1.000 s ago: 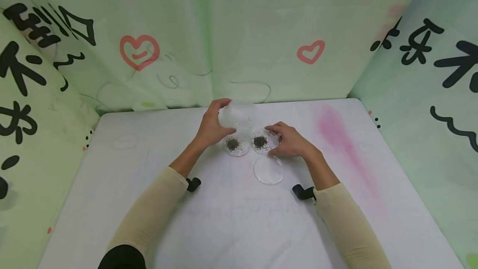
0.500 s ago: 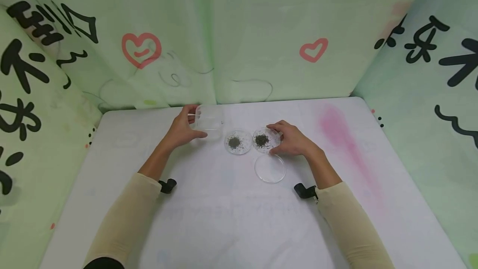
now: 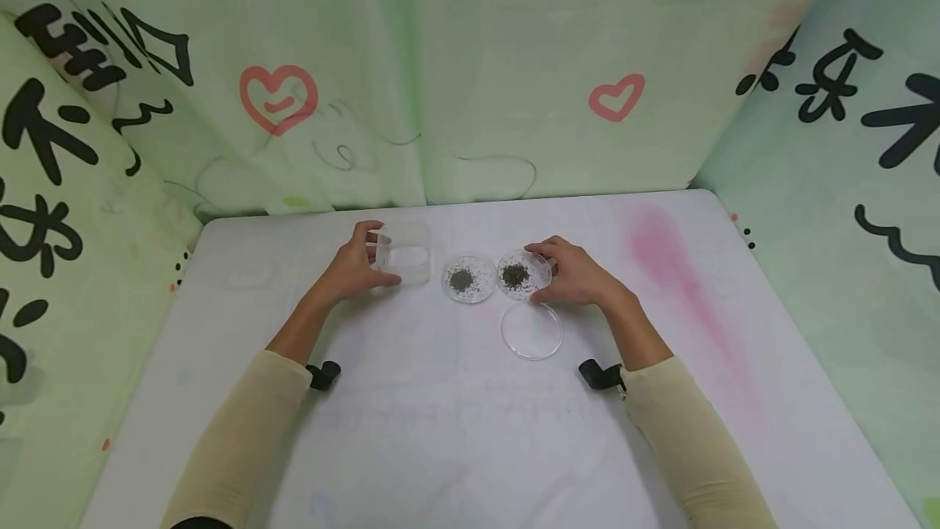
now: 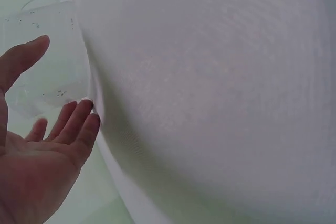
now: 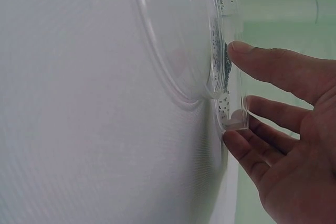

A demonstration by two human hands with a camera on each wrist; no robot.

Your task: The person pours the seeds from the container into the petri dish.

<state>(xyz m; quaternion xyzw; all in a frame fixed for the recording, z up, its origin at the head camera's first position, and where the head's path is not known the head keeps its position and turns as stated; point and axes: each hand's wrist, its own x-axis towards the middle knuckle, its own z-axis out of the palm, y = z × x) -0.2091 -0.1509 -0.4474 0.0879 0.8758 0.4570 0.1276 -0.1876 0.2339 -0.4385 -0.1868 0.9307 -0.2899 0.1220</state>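
My left hand (image 3: 357, 264) is around a clear plastic box (image 3: 411, 255) at the back of the table, thumb at its near side and fingers along its left. Dark specks cling to the box (image 4: 47, 59) in the left wrist view. My right hand (image 3: 576, 272) holds the rim of the right-hand petri dish (image 3: 539, 280), thumb at the near edge and fingers behind. That dish contains a small heap of dark granules (image 3: 514, 275) with bits scattered round it. Left of it lies a second petri dish (image 3: 481, 288) with a similar, slightly paler heap.
A clear round lid (image 3: 532, 337) lies just in front of the right-hand dish. White cloth covers the table (image 3: 455, 431), with a pink stain (image 3: 664, 260) at the right. Green curtains (image 3: 455, 64) with black lettering and red hearts stand behind and at both sides.
My left hand has carried the box from above the dishes to the left and lowered it to the table. My right hand has stayed at its dish.
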